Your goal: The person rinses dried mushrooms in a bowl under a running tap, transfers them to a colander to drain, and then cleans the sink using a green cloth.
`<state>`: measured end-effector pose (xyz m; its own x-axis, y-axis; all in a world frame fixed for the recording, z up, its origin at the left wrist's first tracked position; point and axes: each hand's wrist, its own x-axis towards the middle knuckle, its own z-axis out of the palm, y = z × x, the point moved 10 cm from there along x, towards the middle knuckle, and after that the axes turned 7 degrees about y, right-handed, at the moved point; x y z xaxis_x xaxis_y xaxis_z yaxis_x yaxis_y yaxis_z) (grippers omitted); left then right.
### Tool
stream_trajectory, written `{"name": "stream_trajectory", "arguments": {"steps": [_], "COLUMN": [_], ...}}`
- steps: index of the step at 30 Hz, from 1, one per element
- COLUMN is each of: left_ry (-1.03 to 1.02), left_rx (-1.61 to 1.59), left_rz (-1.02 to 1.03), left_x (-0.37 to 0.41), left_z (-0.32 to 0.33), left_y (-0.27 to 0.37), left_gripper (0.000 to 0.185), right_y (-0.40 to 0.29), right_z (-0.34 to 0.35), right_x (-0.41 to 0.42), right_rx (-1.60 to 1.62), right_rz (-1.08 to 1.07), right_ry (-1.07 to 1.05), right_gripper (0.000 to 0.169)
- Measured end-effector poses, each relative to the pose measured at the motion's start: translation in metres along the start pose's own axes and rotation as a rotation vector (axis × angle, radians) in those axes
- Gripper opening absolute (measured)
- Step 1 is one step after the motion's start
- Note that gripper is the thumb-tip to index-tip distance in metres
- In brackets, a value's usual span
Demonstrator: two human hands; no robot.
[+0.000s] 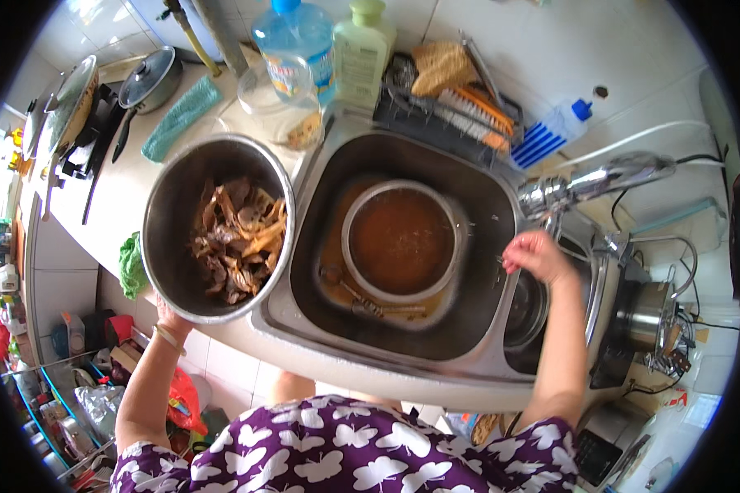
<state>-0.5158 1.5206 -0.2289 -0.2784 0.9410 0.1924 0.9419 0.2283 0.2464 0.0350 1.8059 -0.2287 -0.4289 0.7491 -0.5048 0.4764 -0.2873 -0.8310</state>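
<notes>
My left hand point(171, 317) is at the near left side of a deep steel pot point(166, 246) and grips it, with the fingers hidden behind the wall. Brown pieces of meat point(240, 240), some with bone, lie inside the pot. My right hand point(533, 256) hangs over the divider between the two sink basins, fingertips bunched together, with small water drops beside them. In the large steel sink basin point(401, 345) sits a round metal bowl point(347, 246) full of reddish-brown liquid point(404, 240). A strainer or utensil point(370, 302) lies next to it in shallow brown water.
A chrome faucet point(567, 185) reaches in from the right. Behind the sink stand a dark rack point(419, 129) with brushes, a green bottle point(364, 55) and a blue jug point(293, 43). A teal cloth point(182, 117) and a lidded pan point(151, 77) lie on the left counter.
</notes>
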Motion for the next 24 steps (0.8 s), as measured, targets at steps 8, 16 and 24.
{"name": "stream_trajectory", "arguments": {"steps": [8, 16, 24], "left_ry": [0.035, 0.001, -0.042], "left_rx": [0.013, -0.031, -0.173], "left_rz": [0.011, -0.02, -0.176], "left_x": [0.0, 0.002, -0.009], "left_z": [-0.001, -0.01, -0.002], "left_y": [0.001, 0.006, -0.015], "left_gripper": [0.052, 0.056, 0.057], "right_y": [0.001, 0.021, 0.008], "right_z": [0.051, -0.037, 0.068], "right_x": [0.002, -0.05, -0.001], "right_rx": [-0.098, 0.01, -0.005], "right_rz": [0.306, 0.388, 0.243], "right_ry": [-0.353, -0.221, -0.312], "right_gripper": [0.041, 0.042, 0.039]}}
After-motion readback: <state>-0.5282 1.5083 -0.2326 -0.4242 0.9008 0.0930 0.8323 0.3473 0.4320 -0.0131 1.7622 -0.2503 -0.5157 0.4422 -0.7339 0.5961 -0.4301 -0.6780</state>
